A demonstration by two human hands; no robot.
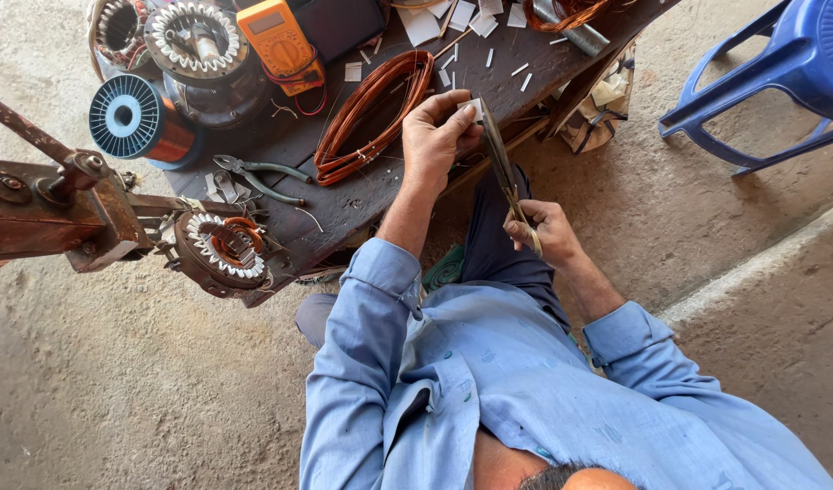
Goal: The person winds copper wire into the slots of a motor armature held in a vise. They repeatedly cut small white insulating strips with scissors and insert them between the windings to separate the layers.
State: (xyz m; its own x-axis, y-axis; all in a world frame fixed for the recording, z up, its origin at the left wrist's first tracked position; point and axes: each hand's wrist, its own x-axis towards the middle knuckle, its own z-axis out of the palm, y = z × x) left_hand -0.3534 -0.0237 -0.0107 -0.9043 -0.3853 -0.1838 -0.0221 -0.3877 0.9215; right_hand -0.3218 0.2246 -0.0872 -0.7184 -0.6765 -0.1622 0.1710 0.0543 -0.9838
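My left hand [437, 136] pinches a small white slip of paper [472, 109] over the near edge of a dark wooden table [280, 136]. My right hand [543, 231] grips the handles of a long pair of scissors [501, 163], whose blades reach up to the slip. A loop of copper wire [373, 113] lies on the table just left of my left hand. Several cut white slips [453, 18] are scattered on the tabletop beyond it.
A motor stator [224, 247] sits clamped to a rusty metal stand [53, 204] at the left. Pliers [257, 174], a blue spool of copper wire [139, 120], two more stators [194, 41] and an orange multimeter [280, 41] lie on the table. A blue plastic chair [779, 82] stands at right.
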